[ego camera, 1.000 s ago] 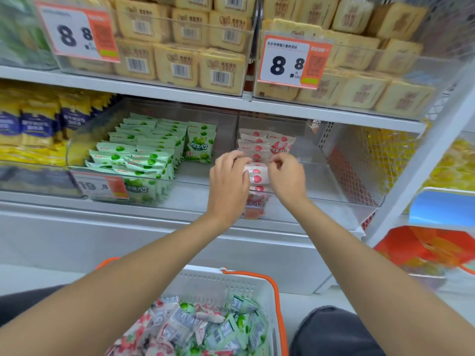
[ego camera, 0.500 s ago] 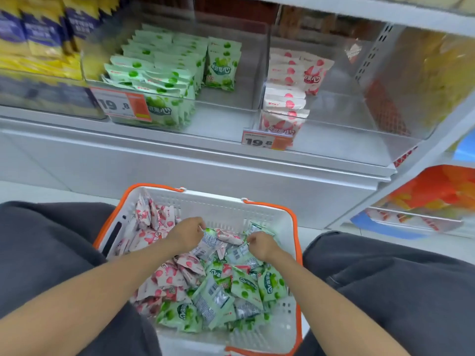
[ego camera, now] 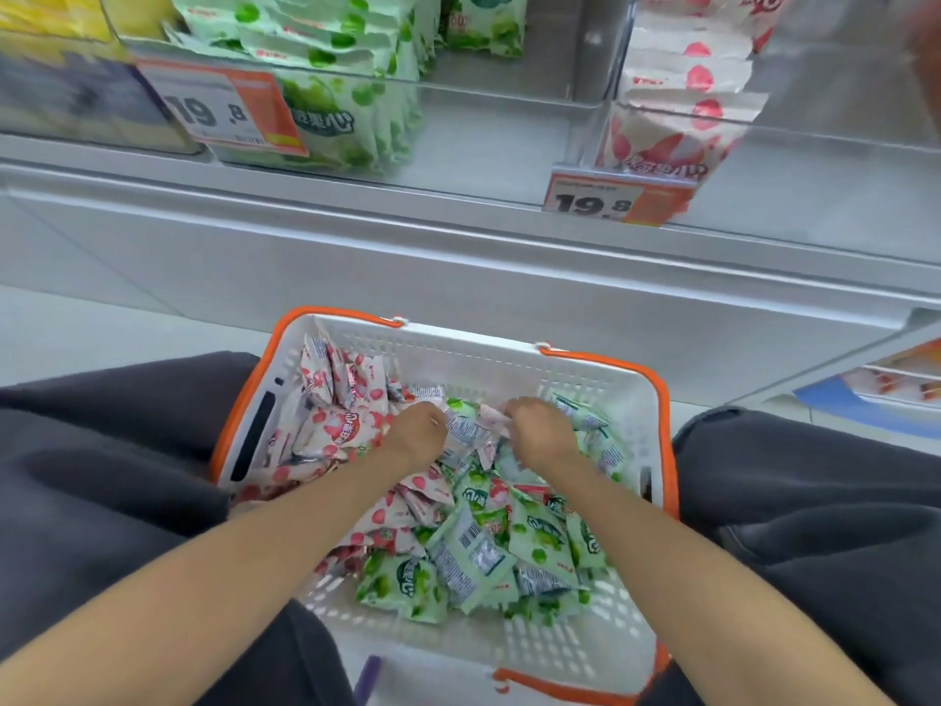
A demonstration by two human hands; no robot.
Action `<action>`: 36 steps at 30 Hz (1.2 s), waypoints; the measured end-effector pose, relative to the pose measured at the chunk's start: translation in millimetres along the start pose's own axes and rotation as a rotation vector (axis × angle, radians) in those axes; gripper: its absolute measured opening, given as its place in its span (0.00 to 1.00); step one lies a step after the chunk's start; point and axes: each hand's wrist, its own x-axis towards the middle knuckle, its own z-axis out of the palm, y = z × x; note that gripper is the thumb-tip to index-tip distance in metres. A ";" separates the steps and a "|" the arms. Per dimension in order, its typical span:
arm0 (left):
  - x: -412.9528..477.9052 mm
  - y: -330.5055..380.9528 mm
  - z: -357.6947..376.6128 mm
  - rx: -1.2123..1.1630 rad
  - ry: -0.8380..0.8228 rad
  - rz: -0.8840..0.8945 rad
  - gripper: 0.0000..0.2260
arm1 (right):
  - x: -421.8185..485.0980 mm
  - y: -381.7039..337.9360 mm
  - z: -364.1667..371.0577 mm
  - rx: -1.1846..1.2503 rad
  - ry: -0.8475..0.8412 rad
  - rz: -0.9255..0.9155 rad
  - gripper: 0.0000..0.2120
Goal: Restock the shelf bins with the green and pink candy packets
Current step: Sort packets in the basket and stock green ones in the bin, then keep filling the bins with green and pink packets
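Note:
A white basket with orange rim (ego camera: pixel 473 359) sits between my knees, holding several pink candy packets (ego camera: pixel 336 425) on its left and green candy packets (ego camera: pixel 534 542) on its right. Both hands are down in the pile near the basket's far wall. My left hand (ego camera: pixel 415 433) curls its fingers onto a packet lying barcode side up (ego camera: pixel 464 431). My right hand (ego camera: pixel 534 430) pinches the edge of a pink packet (ego camera: pixel 491 415). Above, the green packet bin (ego camera: pixel 326 89) is packed tight, and the pink packet bin (ego camera: pixel 677 119) holds one short row.
Orange price tags reading 19.8 hang on the green bin's front (ego camera: pixel 224 109) and the pink bin's front (ego camera: pixel 616 201). A grey shelf base (ego camera: pixel 458 267) runs below the bins. My dark trouser legs (ego camera: pixel 102 450) flank the basket. Yellow and blue packs (ego camera: pixel 56 58) fill the bin at far left.
Both hands left the pink bin, where they set a pink packet, and dropped into the basket. My view tilted down and moved closer. The hands now dig among the packets.

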 end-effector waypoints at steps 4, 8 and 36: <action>-12.5 18.7 -8.9 0.038 -0.045 0.186 0.32 | -0.6 -4.3 -47.4 0.717 -0.026 0.302 0.09; -39.3 66.9 -18.7 -0.563 -0.258 0.117 0.16 | -29.0 -3.1 -109.6 0.792 0.022 0.189 0.07; -91.5 328.7 -74.1 -0.353 0.589 0.750 0.34 | -117.2 43.6 -293.1 1.135 0.944 -0.050 0.13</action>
